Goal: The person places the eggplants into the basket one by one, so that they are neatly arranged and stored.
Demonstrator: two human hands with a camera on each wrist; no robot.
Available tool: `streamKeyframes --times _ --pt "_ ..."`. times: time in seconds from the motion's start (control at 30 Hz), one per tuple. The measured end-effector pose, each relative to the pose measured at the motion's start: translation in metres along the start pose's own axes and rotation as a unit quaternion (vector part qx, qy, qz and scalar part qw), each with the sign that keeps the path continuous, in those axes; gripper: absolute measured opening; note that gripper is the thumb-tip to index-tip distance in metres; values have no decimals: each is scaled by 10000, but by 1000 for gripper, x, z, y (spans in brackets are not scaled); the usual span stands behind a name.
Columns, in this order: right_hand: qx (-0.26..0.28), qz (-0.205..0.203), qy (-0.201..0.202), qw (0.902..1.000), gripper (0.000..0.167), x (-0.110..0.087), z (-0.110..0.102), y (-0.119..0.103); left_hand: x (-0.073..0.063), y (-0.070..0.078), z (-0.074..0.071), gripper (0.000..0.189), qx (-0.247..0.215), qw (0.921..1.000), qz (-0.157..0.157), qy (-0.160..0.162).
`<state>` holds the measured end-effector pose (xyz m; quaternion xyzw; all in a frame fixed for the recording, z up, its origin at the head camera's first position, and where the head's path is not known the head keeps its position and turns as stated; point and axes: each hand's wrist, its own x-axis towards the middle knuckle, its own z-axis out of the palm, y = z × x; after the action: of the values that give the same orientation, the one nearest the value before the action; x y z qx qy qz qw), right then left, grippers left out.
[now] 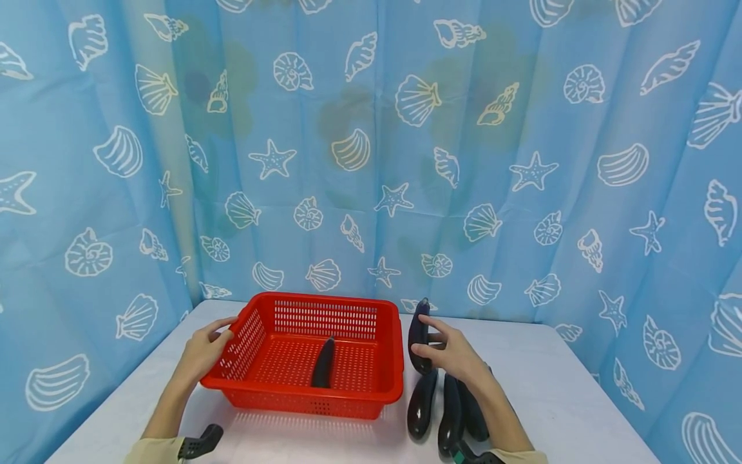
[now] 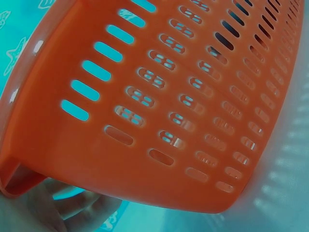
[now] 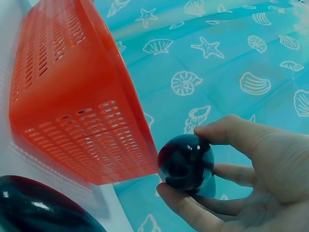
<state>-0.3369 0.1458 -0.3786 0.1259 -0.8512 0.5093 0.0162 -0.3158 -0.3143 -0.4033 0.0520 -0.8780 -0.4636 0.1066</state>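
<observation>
A red plastic basket [image 1: 313, 405] with slotted walls stands on the white table, with one dark eggplant [image 1: 323, 365] lying inside it. My left hand [image 1: 204, 350] holds the basket's left rim; in the left wrist view its fingers [image 2: 82, 208] show below the basket wall, partly hidden. Just outside the basket's right side, my right hand [image 1: 455, 351] grips another eggplant [image 1: 418, 338] between thumb and fingers, stem end up. The right wrist view shows that eggplant [image 3: 186, 162] end-on, beside the basket wall [image 3: 82, 121].
Several more eggplants [image 1: 421, 406] lie on the table right of the basket, below my right hand and forearm. The white table [image 1: 556, 386] extends to the right. A blue shell-patterned curtain [image 1: 371, 161] hangs behind and along both sides.
</observation>
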Motion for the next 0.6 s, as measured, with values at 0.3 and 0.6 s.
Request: streamKeyframes --times 0.3,0.6 --pt "130 -13 -53 9999 76 0 1 -2 0 0 0 52 4 10000 -58 -24" --pt "76 78 58 9999 77 -4 -2 -8 0 0 1 53 -33 10000 -83 -32"
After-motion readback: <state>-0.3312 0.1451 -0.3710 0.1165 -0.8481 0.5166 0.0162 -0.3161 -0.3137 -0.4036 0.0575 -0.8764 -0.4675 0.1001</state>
